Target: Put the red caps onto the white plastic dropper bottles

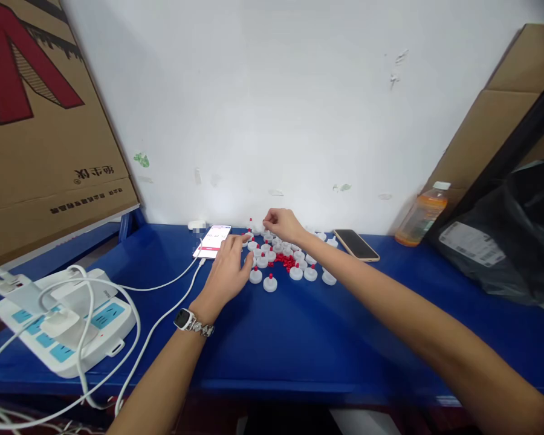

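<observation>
Knocks from the right hand point(284, 225), low over this crowding, could topple round white plastic caps point(270, 284) surrounding the heap of small red plastic pieces point(284, 260). Several caps stand upright, red-tipped. Beyond the heap, its fingers pinch together, possible contents indiscernible; left of the heap, the left hand's point(230, 266) fingers are apart.

It's bright in here, a cool, even light that leaves the wall point(272, 109) pale, with a soft glare low down near the lit phone point(216, 234). Shadows are faint, though the bag point(508, 223) is almost black and it's dim beneath the table point(272, 338). The wide view leans the boxes point(40, 151) outward, one small patch point(199, 228) is pixelated, and the caps point(270, 284) look slightly soft.
</observation>
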### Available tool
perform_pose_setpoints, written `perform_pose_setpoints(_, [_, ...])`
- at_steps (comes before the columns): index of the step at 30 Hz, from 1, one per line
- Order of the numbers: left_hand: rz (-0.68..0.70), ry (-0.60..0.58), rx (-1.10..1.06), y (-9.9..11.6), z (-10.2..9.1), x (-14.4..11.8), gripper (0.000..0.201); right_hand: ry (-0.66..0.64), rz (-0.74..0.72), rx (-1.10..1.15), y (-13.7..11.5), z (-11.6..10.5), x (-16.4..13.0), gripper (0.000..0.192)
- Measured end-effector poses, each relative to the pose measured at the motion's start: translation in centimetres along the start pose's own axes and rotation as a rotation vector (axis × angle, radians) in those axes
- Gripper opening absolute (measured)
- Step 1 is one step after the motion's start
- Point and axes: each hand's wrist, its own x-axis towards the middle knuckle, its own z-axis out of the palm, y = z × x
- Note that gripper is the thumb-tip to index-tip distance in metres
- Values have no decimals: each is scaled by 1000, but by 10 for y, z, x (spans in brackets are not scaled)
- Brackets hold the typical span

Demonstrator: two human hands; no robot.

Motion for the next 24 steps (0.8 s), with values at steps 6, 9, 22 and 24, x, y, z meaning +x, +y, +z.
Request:
perform_pose_setpoints(6, [-25, 8, -7, 9, -1, -1, 26, -172, 31, -372, 6, 24, 20, 12])
perform_pose_setpoints(9, [-43, 9, -7, 9, 0, -2, 26, -194, 22, -394, 8, 26, 22, 12])
perform_pose_setpoints(22, [-26, -67, 8, 17, 2, -3, 24, -103, 83, -370, 26, 3, 10, 13])
perform_pose_setpoints(24, [-3, -36, 3, 18, 3, -2, 27, -28, 67, -274, 21, -2, -6, 14])
